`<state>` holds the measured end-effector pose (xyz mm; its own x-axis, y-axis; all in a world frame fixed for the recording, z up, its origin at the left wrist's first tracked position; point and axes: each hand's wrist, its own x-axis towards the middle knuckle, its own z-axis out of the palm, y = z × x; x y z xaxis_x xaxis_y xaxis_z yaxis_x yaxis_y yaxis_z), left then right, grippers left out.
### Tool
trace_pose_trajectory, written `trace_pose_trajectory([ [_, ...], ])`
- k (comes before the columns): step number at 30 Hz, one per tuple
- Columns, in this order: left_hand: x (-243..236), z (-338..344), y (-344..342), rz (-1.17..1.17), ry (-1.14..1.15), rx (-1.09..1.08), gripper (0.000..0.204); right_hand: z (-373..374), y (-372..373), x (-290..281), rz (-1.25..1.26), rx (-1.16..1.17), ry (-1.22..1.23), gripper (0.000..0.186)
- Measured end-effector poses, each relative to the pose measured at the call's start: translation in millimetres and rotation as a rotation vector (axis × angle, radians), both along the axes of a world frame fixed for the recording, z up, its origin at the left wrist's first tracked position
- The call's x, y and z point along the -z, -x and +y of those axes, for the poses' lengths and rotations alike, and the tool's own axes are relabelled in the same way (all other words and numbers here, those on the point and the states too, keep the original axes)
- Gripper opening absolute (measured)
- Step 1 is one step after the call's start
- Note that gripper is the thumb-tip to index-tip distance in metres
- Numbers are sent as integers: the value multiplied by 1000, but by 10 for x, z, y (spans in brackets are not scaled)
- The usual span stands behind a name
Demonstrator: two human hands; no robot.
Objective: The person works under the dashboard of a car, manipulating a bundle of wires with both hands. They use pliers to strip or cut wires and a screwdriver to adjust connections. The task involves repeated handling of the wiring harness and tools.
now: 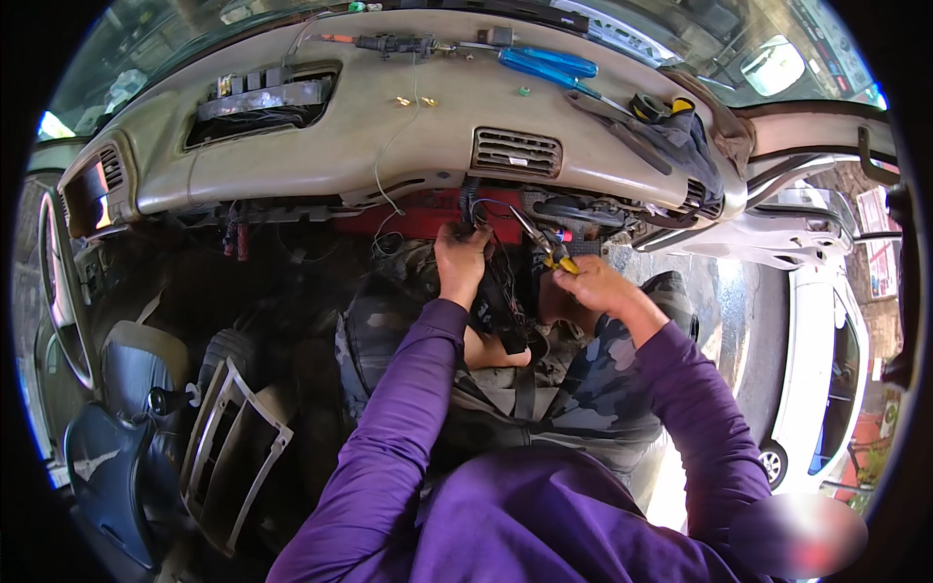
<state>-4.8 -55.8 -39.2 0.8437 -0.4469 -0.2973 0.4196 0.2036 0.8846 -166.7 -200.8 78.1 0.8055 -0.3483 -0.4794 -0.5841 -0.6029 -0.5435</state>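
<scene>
My left hand [459, 260] is closed on a dark wire harness [469, 199] below the dashboard's middle vent [517, 151], with thin wires around its fingers. To its right, my right hand [593, 287] grips pliers [562, 258] with yellow handles, their metal jaws pointing up and left toward a thin loose wire. A red panel [408, 222] sits behind the left hand, and dark parts hang between my camouflage-clad knees.
Along the dashboard [389, 131] lie blue-handled tools [542, 68], a connector assembly [394, 44], small brass pieces [428, 101] and a grey cloth [692, 151]. Removed trim [228, 408] rests at left. A white car [814, 360] stands outside the open door at right.
</scene>
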Motion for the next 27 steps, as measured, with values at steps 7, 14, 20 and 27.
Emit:
trace_pose_trajectory([
  [7,35,41,16,-365,-348,-62,20,-266,-50,78,-37,-67,-31,37],
  [14,-87,62,8,-757,-670,-21,23,-236,-74,110,7,-131,52,42],
  [20,-7,74,-154,-820,-595,-4,25,-243,-109,298,49,-90,46,48],
  [27,-154,144,-33,-550,-548,16,27,-273,-139,326,110,-25,-8,49],
])
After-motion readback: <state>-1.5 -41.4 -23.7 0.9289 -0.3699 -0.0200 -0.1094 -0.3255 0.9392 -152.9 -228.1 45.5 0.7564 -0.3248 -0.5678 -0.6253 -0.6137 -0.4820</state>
